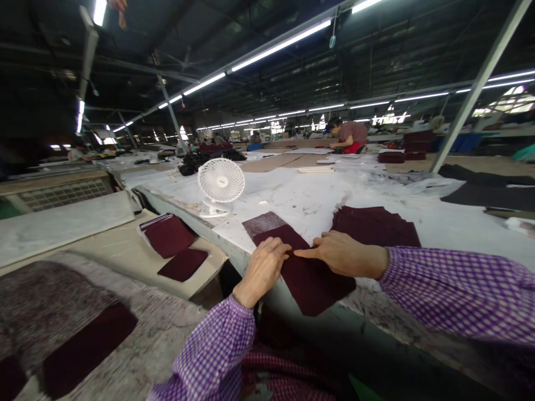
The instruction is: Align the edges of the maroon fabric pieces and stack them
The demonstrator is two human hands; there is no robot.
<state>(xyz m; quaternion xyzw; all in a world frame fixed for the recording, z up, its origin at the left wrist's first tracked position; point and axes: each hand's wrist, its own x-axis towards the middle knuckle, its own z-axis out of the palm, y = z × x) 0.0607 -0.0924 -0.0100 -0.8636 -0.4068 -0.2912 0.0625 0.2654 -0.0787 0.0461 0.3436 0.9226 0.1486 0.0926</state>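
A dark maroon fabric piece (316,289) lies at the front edge of the white table, one angled end hanging over that edge. Its far end carries a speckled grey-maroon panel (263,223). On its left side my left hand (267,264) is closed, fingers bunched at the cloth. From the right, my right hand (340,253) points its index finger onto the same cloth, close to the left fingertips. Its other fingers are curled at the fabric, and their undersides are hidden. Just behind the right hand sits a stack of maroon fabric pieces (376,224).
A white fan (221,181) stands on the table (288,195) beyond my hands. At left, more maroon pieces (169,236) rest on a beige board, and another maroon piece (90,351) lies on a speckled surface. Farther back, a person (353,136) bends over a table.
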